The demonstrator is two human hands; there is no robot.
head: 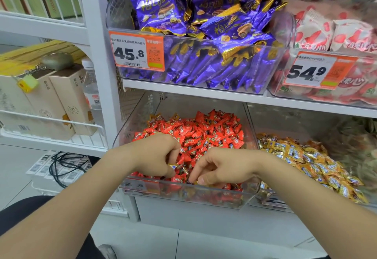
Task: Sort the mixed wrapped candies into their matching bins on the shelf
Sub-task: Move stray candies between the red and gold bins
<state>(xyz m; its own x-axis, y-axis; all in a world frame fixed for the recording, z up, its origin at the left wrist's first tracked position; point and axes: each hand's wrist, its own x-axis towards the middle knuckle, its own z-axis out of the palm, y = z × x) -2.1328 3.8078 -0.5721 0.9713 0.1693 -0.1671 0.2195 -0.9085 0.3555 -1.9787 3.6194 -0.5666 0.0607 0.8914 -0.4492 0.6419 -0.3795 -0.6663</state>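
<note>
Over the red-candy bin (133,117): my left grip (155,153) pinches a gold candy (172,166), right grip (223,166) nips a second candy (193,181) (mostly hidden).

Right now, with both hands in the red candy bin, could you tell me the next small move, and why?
Probably lift the right hand, keeping its grip on the gold-wrapped candy, and carry it to the gold candy bin alongside: that wrapper looks out of place among the red candies.
</note>
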